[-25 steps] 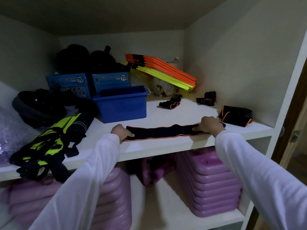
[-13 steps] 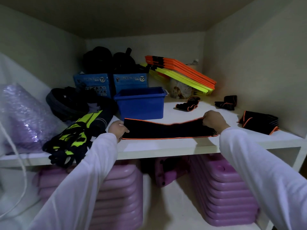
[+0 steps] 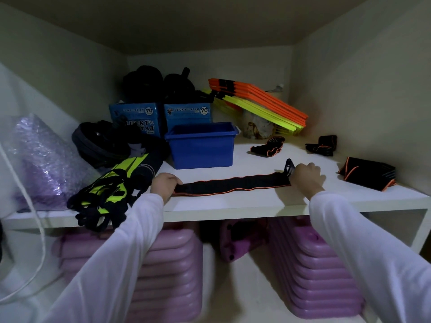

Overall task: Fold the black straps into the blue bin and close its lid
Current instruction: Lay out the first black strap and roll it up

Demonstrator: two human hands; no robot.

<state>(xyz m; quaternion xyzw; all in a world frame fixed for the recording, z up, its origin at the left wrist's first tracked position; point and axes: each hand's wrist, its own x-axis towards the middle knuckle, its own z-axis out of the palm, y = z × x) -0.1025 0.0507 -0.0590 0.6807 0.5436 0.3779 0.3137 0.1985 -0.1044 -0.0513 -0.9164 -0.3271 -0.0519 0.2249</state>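
A long black strap with orange edging [image 3: 229, 184] lies stretched flat along the front of the white shelf [image 3: 233, 203]. My left hand [image 3: 164, 184] pinches its left end and my right hand [image 3: 304, 176] grips its right end, where a small loop sticks up. Behind the strap stands the blue bin [image 3: 201, 148], open and with no lid on it. A crumpled strap [image 3: 268, 146] lies to the bin's right, another bundle [image 3: 323, 145] sits farther right, and a folded strap [image 3: 367, 174] rests near the right wall.
Yellow-and-black gear [image 3: 105, 194] hangs over the shelf's left front edge. A bubble-wrap bag [image 3: 39, 159] sits at far left. Blue boxes [image 3: 161, 117] and orange-yellow slats [image 3: 258, 104] fill the back. Purple stacked blocks [image 3: 310, 271] stand on the lower shelf.
The strap was lifted and spread wide half a second ago; now it lies flat and narrower on the shelf, still held at both ends. The view has swung to the right.
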